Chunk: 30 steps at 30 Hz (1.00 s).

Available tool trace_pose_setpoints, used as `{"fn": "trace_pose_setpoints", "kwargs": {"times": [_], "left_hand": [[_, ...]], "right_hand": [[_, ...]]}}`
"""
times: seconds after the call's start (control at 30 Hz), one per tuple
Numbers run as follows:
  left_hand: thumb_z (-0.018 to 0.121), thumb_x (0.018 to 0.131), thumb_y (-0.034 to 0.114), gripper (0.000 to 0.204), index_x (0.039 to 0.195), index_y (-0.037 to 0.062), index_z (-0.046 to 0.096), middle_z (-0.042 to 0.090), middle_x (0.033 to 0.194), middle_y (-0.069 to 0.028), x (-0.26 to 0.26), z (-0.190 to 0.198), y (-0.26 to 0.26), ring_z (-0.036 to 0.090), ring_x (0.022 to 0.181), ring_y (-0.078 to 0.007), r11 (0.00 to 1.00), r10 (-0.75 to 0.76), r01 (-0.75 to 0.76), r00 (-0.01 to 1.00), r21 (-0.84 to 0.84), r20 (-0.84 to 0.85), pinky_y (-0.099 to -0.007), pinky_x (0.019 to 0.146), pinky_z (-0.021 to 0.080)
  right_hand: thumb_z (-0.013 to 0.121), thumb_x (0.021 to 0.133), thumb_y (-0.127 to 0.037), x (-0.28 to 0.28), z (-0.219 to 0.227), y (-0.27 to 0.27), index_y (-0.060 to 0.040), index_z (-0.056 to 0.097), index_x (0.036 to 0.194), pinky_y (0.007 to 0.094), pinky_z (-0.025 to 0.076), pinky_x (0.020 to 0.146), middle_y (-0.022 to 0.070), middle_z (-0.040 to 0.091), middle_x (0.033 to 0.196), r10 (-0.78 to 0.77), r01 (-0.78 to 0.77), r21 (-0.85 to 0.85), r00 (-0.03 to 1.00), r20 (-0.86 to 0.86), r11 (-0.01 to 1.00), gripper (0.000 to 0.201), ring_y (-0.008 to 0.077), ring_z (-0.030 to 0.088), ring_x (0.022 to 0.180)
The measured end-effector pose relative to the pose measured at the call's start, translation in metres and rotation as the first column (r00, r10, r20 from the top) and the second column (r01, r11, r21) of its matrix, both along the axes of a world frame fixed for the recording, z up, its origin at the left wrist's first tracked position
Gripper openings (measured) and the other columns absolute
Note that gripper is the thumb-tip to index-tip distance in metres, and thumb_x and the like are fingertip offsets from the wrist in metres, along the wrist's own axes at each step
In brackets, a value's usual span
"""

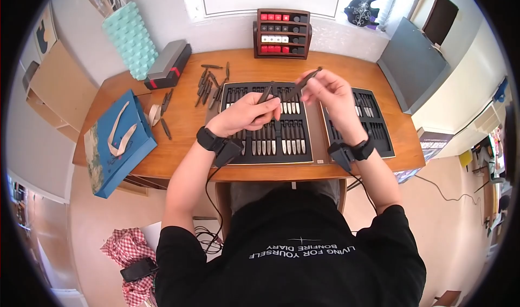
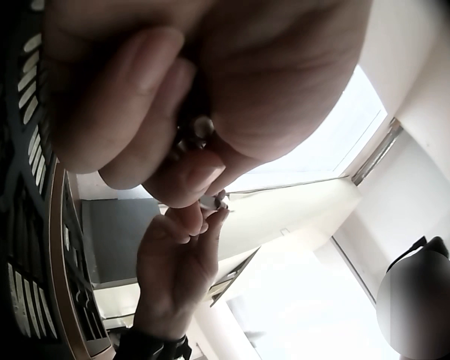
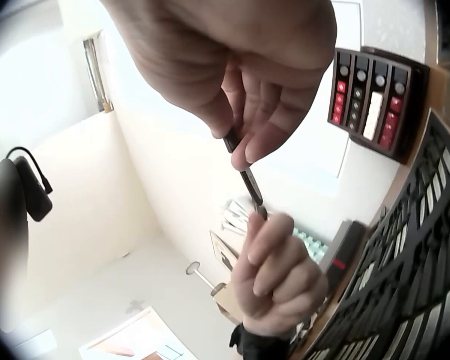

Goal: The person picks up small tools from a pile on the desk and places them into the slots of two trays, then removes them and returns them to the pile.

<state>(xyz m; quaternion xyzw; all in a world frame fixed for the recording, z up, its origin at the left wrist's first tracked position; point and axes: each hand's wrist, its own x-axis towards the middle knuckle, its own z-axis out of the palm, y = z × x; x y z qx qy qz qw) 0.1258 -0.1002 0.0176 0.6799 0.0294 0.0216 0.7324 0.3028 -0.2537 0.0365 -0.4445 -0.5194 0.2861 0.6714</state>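
Qty of each: 2 grips, i.e. L grip (image 1: 249,112) + R grip (image 1: 331,93), 1 dark pen-like pc. (image 1: 309,80) in R grip, 1 dark pc. (image 1: 265,94) in L grip. 2 cases: L case (image 1: 265,159), R case (image 1: 385,145); their contents too small to count. Loose pcs. (image 1: 166,129) on 1 counter (image 1: 363,74): 10+, overlapping, exact no. unclear. 1 rack (image 1: 282,57), 4 rows, approx. 4 cubes (image 1: 271,38) ea. 1 blue bag (image 1: 116,169), 1 teal bag (image 1: 129,36), 1 grey box (image 1: 166,63), 1 fish ornament (image 1: 364,12). 2 wristbands, 1 per arm.
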Motion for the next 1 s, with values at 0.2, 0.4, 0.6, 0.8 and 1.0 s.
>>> {"fn": "trace_pose_setpoints", "kwargs": {"times": [0.2,0.4,0.6,0.8,1.0], "left_hand": [[0.043,0.102,0.028,0.034,0.081,0.0051,0.056,0.035,0.051,0.0085,0.002,-0.001,0.002,0.026,0.040,-0.0008,1.000,0.020,-0.020,1.000,0.004,0.004,-0.0185,0.037,0.019],[0.043,0.102,0.027,0.033,0.081,0.0056,0.057,0.034,0.051,0.0082,0.003,-0.001,0.001,0.025,0.040,-0.0008,0.999,0.031,-0.031,0.999,0.005,-0.009,-0.0180,0.037,0.020],[0.043,0.102,0.027,0.033,0.081,0.0054,0.057,0.034,0.051,0.0083,0.003,-0.002,0.002,0.025,0.041,-0.0009,0.999,0.037,-0.037,0.999,0.018,-0.005,-0.0182,0.037,0.020],[0.044,0.101,0.028,0.032,0.081,0.0063,0.057,0.034,0.052,0.0084,0.003,-0.004,0.004,0.026,0.041,-0.0011,0.999,0.017,-0.017,1.000,0.027,0.006,-0.0191,0.038,0.020],[0.044,0.101,0.028,0.032,0.082,0.0060,0.057,0.035,0.052,0.0082,0.003,-0.003,0.003,0.026,0.041,-0.0010,1.000,0.014,-0.014,1.000,0.017,0.010,-0.0189,0.037,0.020]], "right_hand": [[0.064,0.091,-0.014,0.112,-0.008,-0.042,0.0002,0.063,0.100,0.0195,0.047,0.058,0.0017,0.064,0.076,-0.456,0.469,0.010,0.854,0.249,0.883,0.017,0.0059,0.058,0.063],[0.067,0.085,-0.013,0.208,-0.031,-0.086,0.0056,0.064,0.091,0.0212,0.048,0.055,0.0055,0.065,0.074,-0.442,0.695,-0.350,0.688,0.575,0.627,0.020,0.0086,0.060,0.059],[0.066,0.080,-0.006,0.206,-0.049,-0.084,0.0068,0.064,0.090,0.0262,0.054,0.054,0.0092,0.066,0.070,-0.327,0.720,-0.473,0.669,0.667,0.507,0.016,0.0137,0.065,0.062],[0.061,0.074,-0.002,0.197,-0.054,-0.080,0.0017,0.066,0.078,0.0344,0.054,0.064,0.0172,0.067,0.073,-0.308,0.855,-0.271,0.428,0.850,0.442,0.008,0.0266,0.068,0.067],[0.059,0.071,-0.008,0.191,-0.061,-0.073,-0.0032,0.069,0.075,0.0428,0.053,0.070,0.0201,0.066,0.078,-0.113,0.889,0.045,0.008,0.994,0.455,0.011,0.0355,0.066,0.078]]}}
